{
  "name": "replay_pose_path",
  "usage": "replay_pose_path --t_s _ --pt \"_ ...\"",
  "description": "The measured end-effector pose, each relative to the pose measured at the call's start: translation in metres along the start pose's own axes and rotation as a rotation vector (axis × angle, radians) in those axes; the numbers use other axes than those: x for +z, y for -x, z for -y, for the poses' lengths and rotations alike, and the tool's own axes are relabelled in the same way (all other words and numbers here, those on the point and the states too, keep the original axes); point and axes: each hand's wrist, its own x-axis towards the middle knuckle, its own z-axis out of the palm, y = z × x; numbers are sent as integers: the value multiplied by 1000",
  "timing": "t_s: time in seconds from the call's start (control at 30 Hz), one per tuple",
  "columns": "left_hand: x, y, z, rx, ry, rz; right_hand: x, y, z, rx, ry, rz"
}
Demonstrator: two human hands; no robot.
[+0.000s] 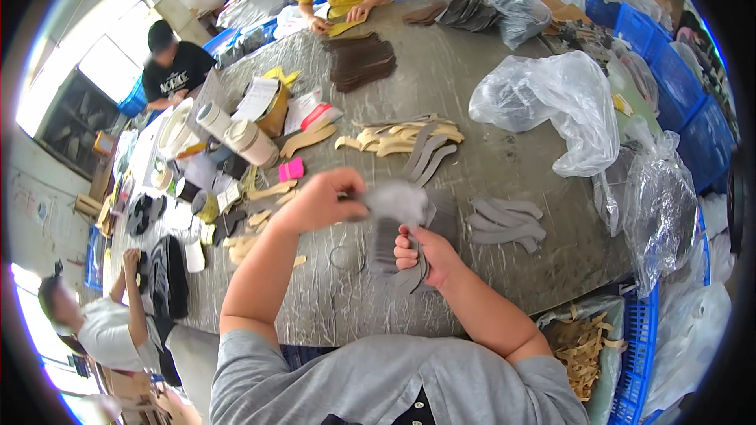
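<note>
My right hand (pixel 424 254) grips a small stack of grey curved cut pieces (pixel 411 274) upright above the grey worktable (pixel 472 94). My left hand (pixel 324 198) pinches the top of a blurred grey piece (pixel 394 203) just above that stack. Beneath my hands lies a dark stack of similar pieces (pixel 383 248). More grey curved pieces (pixel 504 220) lie fanned to the right, and tan and grey curved pieces (pixel 402 140) lie farther back.
Rolls of tape (pixel 236 135), papers and a pink block (pixel 290 170) crowd the left. Clear plastic bags (pixel 555 98) sit right, blue crates (pixel 677 86) behind. Three other people work around the table; a basket of tan scraps (pixel 581 346) stands near right.
</note>
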Motion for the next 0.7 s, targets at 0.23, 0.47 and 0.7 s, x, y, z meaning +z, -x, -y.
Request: replay_pose_path --t_s 0.23,0.47,0.7 --pt "39 46 -30 387 -470 421 4 19 -37 260 576 139" --pt "50 59 -25 616 -452 82 0 30 -45 136 494 141" --pt "25 67 33 86 -38 -247 -11 33 -41 65 350 136"
